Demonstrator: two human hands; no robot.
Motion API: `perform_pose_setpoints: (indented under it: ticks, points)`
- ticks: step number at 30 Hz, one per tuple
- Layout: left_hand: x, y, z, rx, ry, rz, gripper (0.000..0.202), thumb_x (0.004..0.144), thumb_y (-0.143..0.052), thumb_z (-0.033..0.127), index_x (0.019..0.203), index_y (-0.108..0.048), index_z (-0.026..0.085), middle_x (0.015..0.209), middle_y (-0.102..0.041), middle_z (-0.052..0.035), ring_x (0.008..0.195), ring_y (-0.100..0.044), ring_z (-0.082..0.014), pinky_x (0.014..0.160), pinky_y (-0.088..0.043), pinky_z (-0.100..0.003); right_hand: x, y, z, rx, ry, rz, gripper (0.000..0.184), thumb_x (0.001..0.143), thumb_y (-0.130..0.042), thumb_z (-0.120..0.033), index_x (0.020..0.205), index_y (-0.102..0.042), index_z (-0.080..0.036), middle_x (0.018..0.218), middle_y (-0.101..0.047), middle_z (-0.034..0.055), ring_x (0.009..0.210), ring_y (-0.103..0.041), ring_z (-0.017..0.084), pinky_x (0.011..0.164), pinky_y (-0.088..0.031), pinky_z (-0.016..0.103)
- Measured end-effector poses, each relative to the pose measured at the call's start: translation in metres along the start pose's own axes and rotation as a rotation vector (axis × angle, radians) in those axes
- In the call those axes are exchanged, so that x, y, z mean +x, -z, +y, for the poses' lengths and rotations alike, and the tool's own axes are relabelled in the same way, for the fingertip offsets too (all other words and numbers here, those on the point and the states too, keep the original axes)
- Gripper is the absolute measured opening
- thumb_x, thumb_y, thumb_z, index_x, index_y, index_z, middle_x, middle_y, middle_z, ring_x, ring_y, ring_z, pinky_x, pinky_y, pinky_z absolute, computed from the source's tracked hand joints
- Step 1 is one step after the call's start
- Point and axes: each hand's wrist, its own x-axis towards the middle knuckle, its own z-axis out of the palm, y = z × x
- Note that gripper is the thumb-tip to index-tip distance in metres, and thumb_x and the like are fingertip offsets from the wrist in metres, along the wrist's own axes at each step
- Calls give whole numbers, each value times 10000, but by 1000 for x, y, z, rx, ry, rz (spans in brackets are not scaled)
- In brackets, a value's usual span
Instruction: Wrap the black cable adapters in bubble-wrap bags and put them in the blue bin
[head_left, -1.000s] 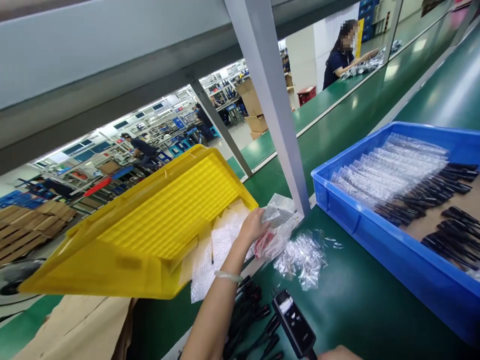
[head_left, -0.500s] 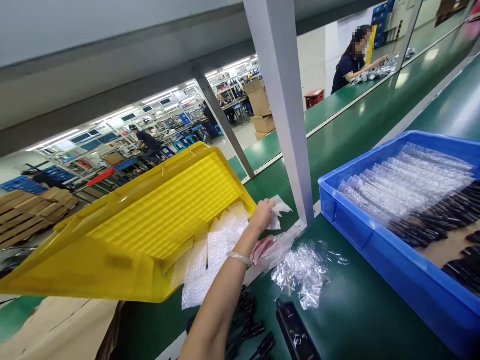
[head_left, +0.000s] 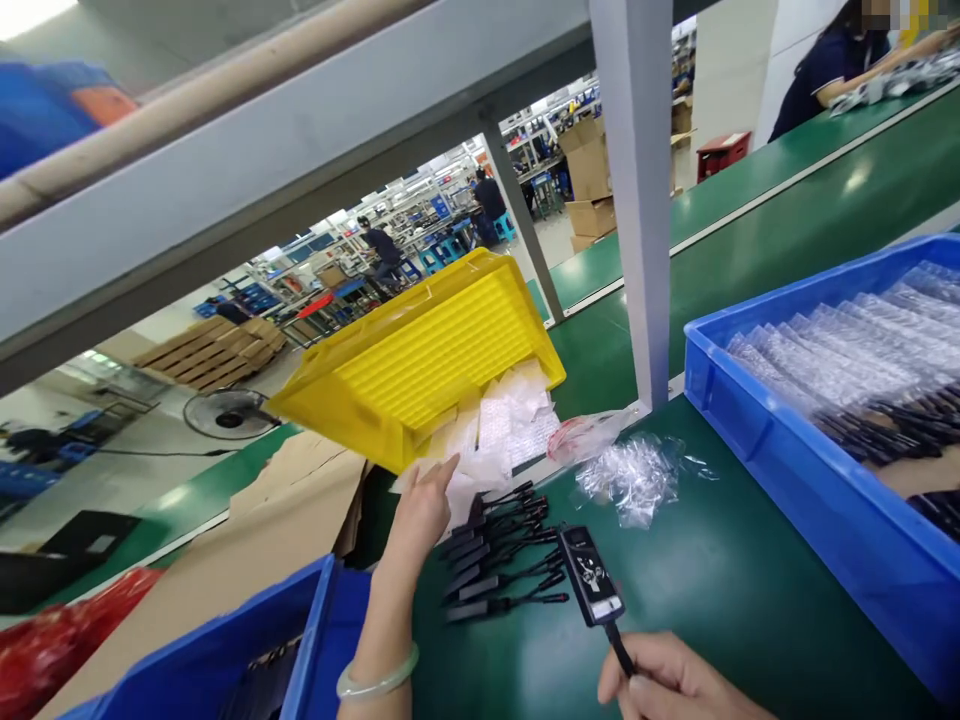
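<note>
My left hand (head_left: pixel 421 508) reaches forward to the near corner of the tilted yellow tray (head_left: pixel 420 365) and pinches a bubble-wrap bag (head_left: pixel 466 478) from the sheets (head_left: pixel 514 420) spilling out of it. My right hand (head_left: pixel 675 682) is at the bottom edge, closed on the cable of a black rectangular device (head_left: pixel 591 588) that lies on the green belt. A row of several black cable pieces (head_left: pixel 499 555) lies between the two hands.
A blue bin (head_left: pixel 787 490) with bagged black parts stands at the right. Crumpled clear plastic (head_left: pixel 634 478) lies near a grey post (head_left: pixel 637 200). Flat cardboard (head_left: pixel 285 530) and another blue bin (head_left: pixel 247 650) are at the lower left. A person works at the far belt, top right.
My left hand drew back from the far right end of the bubble-wrap pile to its near left end. The view swung left and pulled back, and my right hand now shows with the device.
</note>
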Motion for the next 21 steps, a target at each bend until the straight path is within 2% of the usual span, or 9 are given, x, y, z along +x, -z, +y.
perform_pose_setpoints:
  ticks: [3, 6, 8, 10, 13, 16, 19, 21]
  points:
    - [-36, -10, -1, -19, 116, 56, 584, 798, -328, -9, 1341, -487, 137, 1313, -605, -142, 1239, -550, -228, 1150, -255, -469, 2, -6, -4, -52, 49, -54, 480, 908, -525, -599, 981, -577, -126, 542, -435, -59, 467, -299, 58, 476, -237, 196]
    - [-68, -15, 2, -48, 219, 77, 402, 887, -402, 160, 1262, -548, 144, 1254, -634, -136, 1189, -578, -248, 1083, -371, -438, -2, -11, -7, -127, 43, -47, 459, 924, -505, -581, 979, -573, -130, 538, -441, -54, 470, -301, 69, 488, -247, 204]
    - [-87, -21, 5, -70, 256, 40, 323, 858, -511, 224, 1156, -610, 151, 1152, -669, -122, 1090, -626, -250, 972, -471, -378, -9, -13, -8, -167, 23, -54, 460, 930, -494, -579, 988, -576, -130, 541, -442, -52, 475, -303, 74, 488, -244, 208]
    - [-102, -30, 9, -84, 302, -8, 260, 804, -588, 211, 1049, -648, 151, 1054, -685, -116, 1005, -653, -256, 857, -519, -344, -17, -16, -7, -195, 20, -62, 451, 941, -483, -566, 990, -582, -129, 545, -441, -50, 481, -309, 76, 497, -249, 212]
    - [-116, -44, 13, -87, 399, -44, 179, 792, -582, 169, 950, -661, 142, 990, -687, -131, 913, -673, -273, 737, -527, -339, -29, -19, -5, -239, 5, -52, 426, 952, -478, -542, 996, -588, -132, 556, -445, -47, 502, -326, 82, 524, -266, 221]
    - [-120, -50, 13, -101, 467, -40, 167, 829, -513, 131, 883, -669, 158, 973, -703, -122, 837, -687, -250, 682, -508, -308, -39, -23, -1, -274, -17, -27, 427, 949, -475, -549, 991, -586, -139, 558, -448, -45, 504, -321, 87, 529, -268, 229]
    - [-124, -42, 14, -119, 512, 12, 216, 848, -469, 113, 861, -675, 177, 962, -724, -102, 835, -691, -239, 686, -499, -295, -44, -27, 1, -309, -38, -9, 441, 948, -464, -560, 996, -593, -141, 566, -452, -43, 510, -321, 91, 539, -276, 233]
    - [-135, -30, 17, -117, 549, 77, 243, 875, -432, 140, 927, -667, 170, 1034, -715, -115, 887, -684, -252, 713, -501, -312, -46, -29, 2, -335, -50, -2, 454, 947, -461, -566, 1010, -602, -140, 576, -455, -40, 525, -336, 95, 557, -291, 237]
